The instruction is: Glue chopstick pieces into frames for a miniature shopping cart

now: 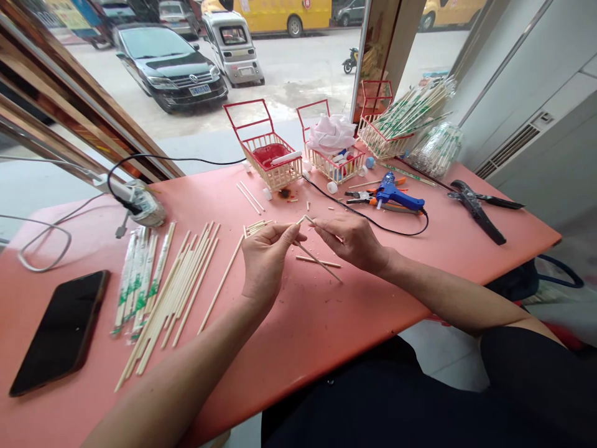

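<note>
Head view. In front of me, a smooth pink table point(364, 298), dusted with small wood crumbs. My left hand point(270, 252) pinched one side of a thin, pale wooden stick point(310, 219) between thumb and forefinger; my right hand point(349, 242) pinched the other side in the same manner. The stick was up above the middle of the table, between my fingertips, its two lengths meeting in a low peak. Could not tell if it was one piece cracked or two set tip to tip.

Step in hand, by my judgement: snapping or fitting a short length. The next move seemed to call for both pinches close to the peak and light, even force; splintering looked the main risk.

Materials: a fan of long, straight, bare wooden sticks point(180, 286) lay toward the left end, beside green-printed sticks in crinkled clear film point(135, 280). At the near left corner, a flat black glassy phone point(58, 333). Along the far edge, a small slatted cart with a red frame point(282, 177), and just right of it a second cart heaped with crumpled white plastic point(347, 171). Toward the right end, a blue plastic glue gun point(396, 194), hard and rounded.
</note>
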The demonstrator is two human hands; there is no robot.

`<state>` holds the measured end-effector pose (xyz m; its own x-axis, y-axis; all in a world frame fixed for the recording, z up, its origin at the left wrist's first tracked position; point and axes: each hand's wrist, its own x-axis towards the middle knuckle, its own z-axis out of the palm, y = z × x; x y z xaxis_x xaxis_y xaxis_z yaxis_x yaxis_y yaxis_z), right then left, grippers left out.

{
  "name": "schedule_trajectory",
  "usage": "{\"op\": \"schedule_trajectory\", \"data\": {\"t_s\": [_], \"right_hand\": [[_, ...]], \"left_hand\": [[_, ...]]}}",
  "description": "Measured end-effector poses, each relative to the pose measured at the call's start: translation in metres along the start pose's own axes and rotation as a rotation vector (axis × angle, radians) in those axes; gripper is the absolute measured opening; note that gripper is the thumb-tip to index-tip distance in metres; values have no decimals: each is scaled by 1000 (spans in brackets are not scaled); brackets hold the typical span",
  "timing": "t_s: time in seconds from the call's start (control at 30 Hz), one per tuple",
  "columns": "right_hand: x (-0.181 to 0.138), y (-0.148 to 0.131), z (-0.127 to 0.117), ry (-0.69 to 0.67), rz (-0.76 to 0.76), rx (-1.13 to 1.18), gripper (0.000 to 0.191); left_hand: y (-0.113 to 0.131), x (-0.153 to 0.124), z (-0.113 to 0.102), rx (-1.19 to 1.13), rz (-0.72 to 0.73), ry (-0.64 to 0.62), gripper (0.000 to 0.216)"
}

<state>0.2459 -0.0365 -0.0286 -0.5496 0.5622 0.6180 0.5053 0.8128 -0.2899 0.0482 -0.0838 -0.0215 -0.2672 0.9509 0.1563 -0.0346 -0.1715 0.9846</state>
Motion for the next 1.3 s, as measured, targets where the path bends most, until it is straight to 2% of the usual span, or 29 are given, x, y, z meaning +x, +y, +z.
{"op": "schedule_trajectory", "data": {"t_s": [0.6,1.13,1.3], "right_hand": [[0,0,-1,-25,22,10,39],[-1,1,-1,9,-9,-11,39],[0,0,0,-3,64,99,35]], "left_hand": [[-1,1,0,4,11,-2,20],[0,0,0,-2,2,1,18],[0,0,0,-10,0,-2,19]]}}
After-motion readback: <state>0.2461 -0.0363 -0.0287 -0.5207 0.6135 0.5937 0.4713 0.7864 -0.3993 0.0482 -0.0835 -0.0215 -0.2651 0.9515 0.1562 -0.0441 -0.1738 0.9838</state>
